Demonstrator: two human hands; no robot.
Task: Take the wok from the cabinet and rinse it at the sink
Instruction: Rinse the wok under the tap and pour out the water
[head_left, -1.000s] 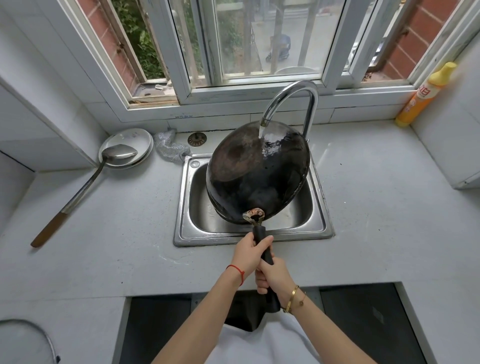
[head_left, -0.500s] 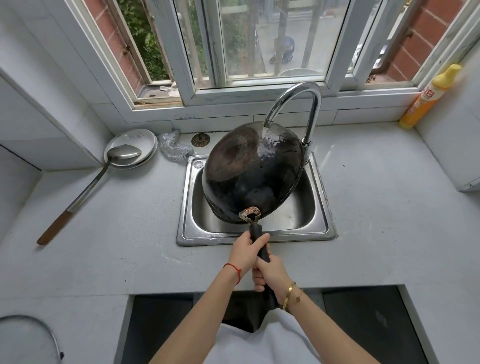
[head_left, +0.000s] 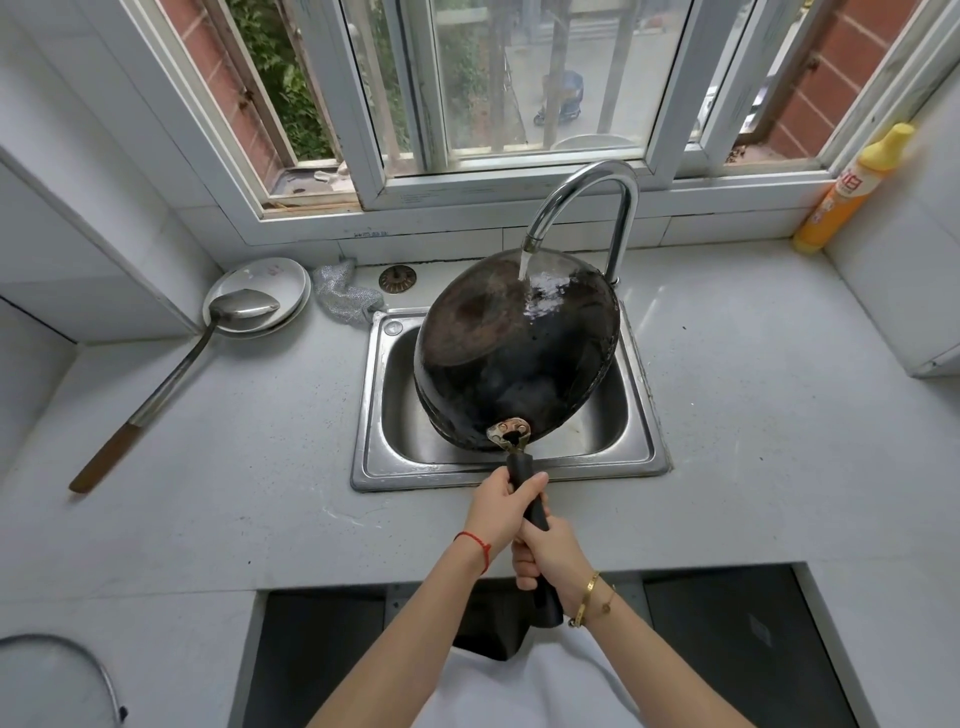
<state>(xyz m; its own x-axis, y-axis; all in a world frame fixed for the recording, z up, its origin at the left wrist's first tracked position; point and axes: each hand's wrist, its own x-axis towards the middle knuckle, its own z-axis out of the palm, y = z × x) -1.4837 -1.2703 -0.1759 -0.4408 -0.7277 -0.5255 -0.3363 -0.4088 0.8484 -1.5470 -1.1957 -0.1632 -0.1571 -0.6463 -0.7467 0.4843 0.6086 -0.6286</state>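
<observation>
A black wok (head_left: 514, 358) is held upside down and tilted over the steel sink (head_left: 379, 415), its scorched underside facing me. Water runs from the curved chrome faucet (head_left: 587, 202) onto the wok's far upper side. The wok's long black handle (head_left: 532, 512) points toward me. My left hand (head_left: 501, 506) grips the handle close to the wok. My right hand (head_left: 545, 551) grips it just behind, nearer my body. The inside of the wok is hidden.
A long ladle (head_left: 171, 374) with a wooden grip rests on a white plate (head_left: 270, 275) at the back left. A steel scourer (head_left: 343, 293) and a drain strainer (head_left: 397, 278) lie behind the sink. A yellow bottle (head_left: 847, 192) stands at the back right corner.
The wok has rolled a little to the left, so its brown bottom patch faces further left and the stream lands more on its right side. Both hands keep their hold on the handle.
</observation>
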